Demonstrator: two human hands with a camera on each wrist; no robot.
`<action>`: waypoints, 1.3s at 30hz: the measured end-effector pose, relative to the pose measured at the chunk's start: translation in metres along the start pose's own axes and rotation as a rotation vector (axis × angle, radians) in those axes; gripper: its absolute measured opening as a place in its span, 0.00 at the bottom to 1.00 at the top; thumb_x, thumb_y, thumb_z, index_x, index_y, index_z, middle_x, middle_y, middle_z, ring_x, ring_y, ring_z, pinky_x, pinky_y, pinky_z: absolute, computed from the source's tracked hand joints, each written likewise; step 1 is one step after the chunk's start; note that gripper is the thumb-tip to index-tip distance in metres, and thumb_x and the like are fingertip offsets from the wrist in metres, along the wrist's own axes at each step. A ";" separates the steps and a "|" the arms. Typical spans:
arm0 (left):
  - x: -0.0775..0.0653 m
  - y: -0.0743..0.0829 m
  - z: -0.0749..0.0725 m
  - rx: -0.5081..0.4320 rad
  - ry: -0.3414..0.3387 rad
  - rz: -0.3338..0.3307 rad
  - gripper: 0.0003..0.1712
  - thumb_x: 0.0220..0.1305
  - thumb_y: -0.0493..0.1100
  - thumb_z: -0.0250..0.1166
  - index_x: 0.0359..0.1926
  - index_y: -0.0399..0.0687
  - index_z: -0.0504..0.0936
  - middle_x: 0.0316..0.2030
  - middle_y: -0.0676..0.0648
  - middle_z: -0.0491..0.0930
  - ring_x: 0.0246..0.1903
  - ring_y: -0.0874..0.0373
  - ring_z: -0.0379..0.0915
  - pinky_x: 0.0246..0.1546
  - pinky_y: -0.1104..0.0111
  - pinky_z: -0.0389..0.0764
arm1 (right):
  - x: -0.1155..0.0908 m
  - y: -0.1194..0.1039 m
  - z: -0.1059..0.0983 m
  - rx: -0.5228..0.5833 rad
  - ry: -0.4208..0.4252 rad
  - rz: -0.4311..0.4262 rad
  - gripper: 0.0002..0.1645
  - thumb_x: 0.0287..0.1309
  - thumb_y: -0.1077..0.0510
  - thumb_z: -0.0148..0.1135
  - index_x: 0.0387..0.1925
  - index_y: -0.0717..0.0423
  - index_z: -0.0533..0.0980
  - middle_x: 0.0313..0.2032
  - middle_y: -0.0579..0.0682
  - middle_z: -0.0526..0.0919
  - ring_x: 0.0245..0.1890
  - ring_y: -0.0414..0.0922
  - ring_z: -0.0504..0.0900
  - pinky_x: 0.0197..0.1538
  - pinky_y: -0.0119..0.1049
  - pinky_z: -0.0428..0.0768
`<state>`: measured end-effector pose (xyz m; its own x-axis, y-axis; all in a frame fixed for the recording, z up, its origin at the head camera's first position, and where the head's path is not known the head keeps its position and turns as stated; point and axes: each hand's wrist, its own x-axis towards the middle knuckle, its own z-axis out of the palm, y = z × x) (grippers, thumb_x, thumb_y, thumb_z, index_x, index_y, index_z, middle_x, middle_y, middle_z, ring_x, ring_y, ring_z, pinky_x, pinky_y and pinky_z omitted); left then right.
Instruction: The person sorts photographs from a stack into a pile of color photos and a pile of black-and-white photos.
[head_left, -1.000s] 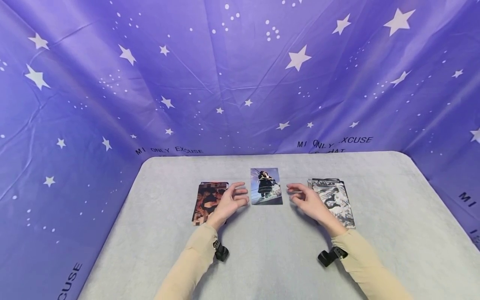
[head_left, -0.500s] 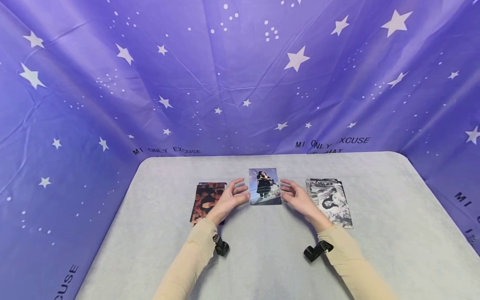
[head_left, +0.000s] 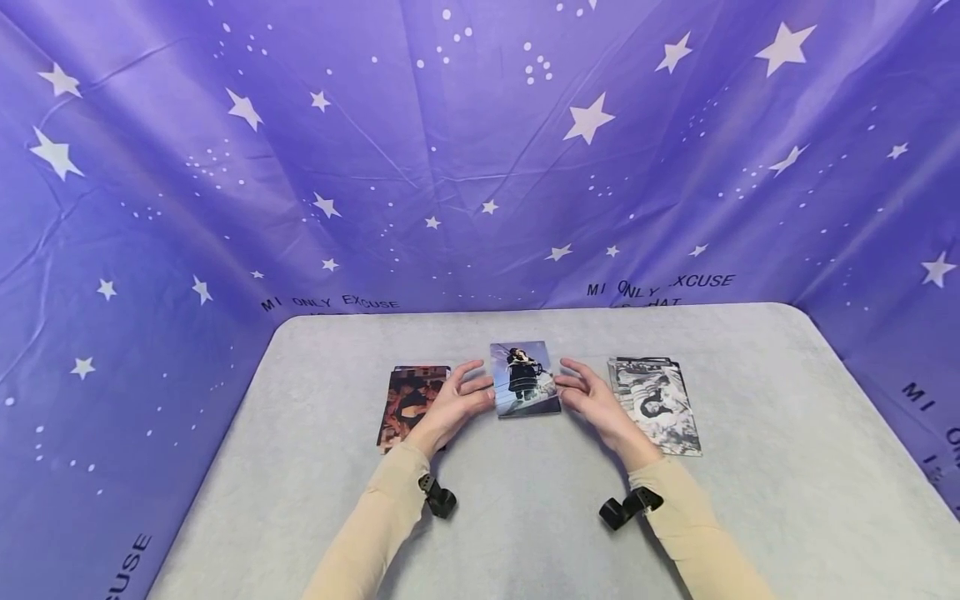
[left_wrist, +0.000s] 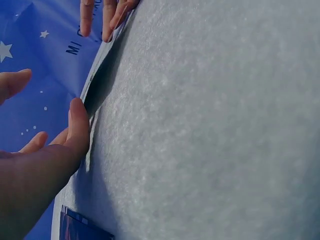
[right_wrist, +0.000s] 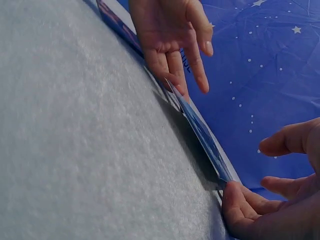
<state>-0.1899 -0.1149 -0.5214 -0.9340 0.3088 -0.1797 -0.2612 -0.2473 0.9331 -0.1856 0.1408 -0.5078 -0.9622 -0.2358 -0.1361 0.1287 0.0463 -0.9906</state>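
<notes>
A stack of photo cards (head_left: 521,379), its top card showing a couple at a ship's rail, stands between my hands in the head view. Its edge shows thin and tilted in the right wrist view, with shadow beneath, so part of it is off the table. My left hand (head_left: 453,408) is at the stack's left edge, fingers spread and nearly straight. My right hand (head_left: 596,408) touches the right edge; one fingertip (right_wrist: 232,192) meets the stack's corner while other fingers stand apart. In the left wrist view, a fingertip (left_wrist: 77,112) is by the stack's end.
A reddish-brown card pile (head_left: 401,408) lies left, partly behind my left hand. On the right is a black-and-white card pile (head_left: 663,408), slightly fanned. Both lie on a grey table (head_left: 517,508). A purple star-patterned cloth (head_left: 480,167) hangs behind and at the sides.
My right hand has moved left to the middle stack's edge. The stack has shifted slightly toward me, and its near edge now shows some thickness. The side piles stay put.
</notes>
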 end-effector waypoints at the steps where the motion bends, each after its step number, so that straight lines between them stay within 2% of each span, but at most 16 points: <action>1: -0.001 -0.001 0.000 0.011 -0.002 -0.001 0.41 0.60 0.29 0.59 0.72 0.37 0.53 0.62 0.27 0.64 0.52 0.47 0.72 0.52 0.62 0.75 | 0.000 0.000 0.000 0.006 0.003 0.001 0.41 0.57 0.70 0.52 0.71 0.69 0.51 0.61 0.74 0.65 0.58 0.61 0.69 0.51 0.29 0.74; 4: -0.002 -0.003 0.001 0.030 -0.004 -0.007 0.41 0.59 0.30 0.60 0.72 0.39 0.54 0.61 0.28 0.66 0.51 0.51 0.72 0.50 0.64 0.74 | -0.001 0.000 0.002 0.036 0.021 0.011 0.41 0.56 0.71 0.53 0.71 0.69 0.52 0.60 0.74 0.66 0.54 0.54 0.74 0.49 0.28 0.75; 9: -0.006 -0.006 0.002 0.055 -0.001 0.029 0.42 0.56 0.28 0.59 0.72 0.37 0.54 0.61 0.28 0.65 0.47 0.55 0.73 0.47 0.67 0.75 | -0.003 0.000 0.005 0.078 0.041 0.021 0.42 0.53 0.74 0.55 0.70 0.70 0.53 0.57 0.72 0.67 0.43 0.42 0.77 0.46 0.27 0.77; 15: -0.009 -0.011 0.001 0.112 0.042 0.116 0.40 0.56 0.23 0.56 0.71 0.34 0.56 0.59 0.28 0.68 0.40 0.62 0.75 0.42 0.72 0.75 | -0.005 0.002 0.012 0.127 0.037 0.004 0.42 0.50 0.77 0.55 0.68 0.72 0.56 0.52 0.68 0.70 0.39 0.38 0.79 0.44 0.27 0.78; 18: -0.011 -0.012 0.001 0.084 0.052 0.131 0.40 0.56 0.21 0.55 0.71 0.34 0.57 0.58 0.27 0.68 0.39 0.62 0.77 0.42 0.72 0.75 | -0.006 0.002 0.015 0.129 0.036 -0.004 0.41 0.50 0.77 0.56 0.67 0.73 0.57 0.50 0.64 0.72 0.38 0.38 0.79 0.45 0.27 0.78; 21: -0.014 -0.011 0.002 0.030 0.043 0.104 0.41 0.56 0.20 0.54 0.71 0.36 0.56 0.58 0.27 0.67 0.39 0.62 0.77 0.41 0.72 0.77 | -0.006 0.002 0.018 0.124 0.041 -0.008 0.40 0.50 0.76 0.57 0.67 0.72 0.58 0.48 0.62 0.72 0.37 0.38 0.79 0.44 0.27 0.78; 25: -0.019 -0.010 0.002 -0.031 0.007 0.064 0.43 0.56 0.19 0.53 0.73 0.38 0.54 0.58 0.30 0.67 0.37 0.63 0.77 0.42 0.71 0.77 | -0.006 0.001 0.021 0.113 0.029 -0.017 0.39 0.51 0.76 0.56 0.67 0.72 0.59 0.50 0.66 0.72 0.38 0.38 0.79 0.45 0.27 0.77; 29: -0.024 -0.010 0.000 -0.071 -0.044 0.050 0.44 0.56 0.19 0.52 0.74 0.40 0.52 0.54 0.38 0.70 0.36 0.63 0.76 0.42 0.70 0.77 | -0.007 0.002 0.025 0.083 0.028 -0.030 0.37 0.53 0.76 0.55 0.67 0.71 0.60 0.50 0.68 0.74 0.38 0.37 0.79 0.45 0.26 0.76; 33: -0.027 -0.011 -0.001 -0.100 -0.083 0.049 0.46 0.56 0.18 0.51 0.74 0.41 0.49 0.50 0.45 0.71 0.36 0.62 0.75 0.41 0.70 0.77 | -0.008 0.004 0.028 0.056 0.024 -0.042 0.35 0.54 0.75 0.54 0.66 0.70 0.62 0.45 0.63 0.78 0.36 0.37 0.77 0.39 0.26 0.74; 39: -0.032 -0.013 -0.004 -0.118 -0.108 0.070 0.45 0.58 0.17 0.48 0.75 0.41 0.48 0.50 0.44 0.71 0.37 0.62 0.75 0.43 0.68 0.77 | -0.008 0.004 0.032 0.073 -0.039 -0.049 0.37 0.54 0.75 0.53 0.68 0.69 0.60 0.39 0.54 0.79 0.32 0.36 0.74 0.33 0.25 0.73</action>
<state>-0.1576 -0.1257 -0.5291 -0.9209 0.3826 -0.0747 -0.2291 -0.3762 0.8978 -0.1698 0.1122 -0.5107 -0.9578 -0.2741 -0.0865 0.1003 -0.0364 -0.9943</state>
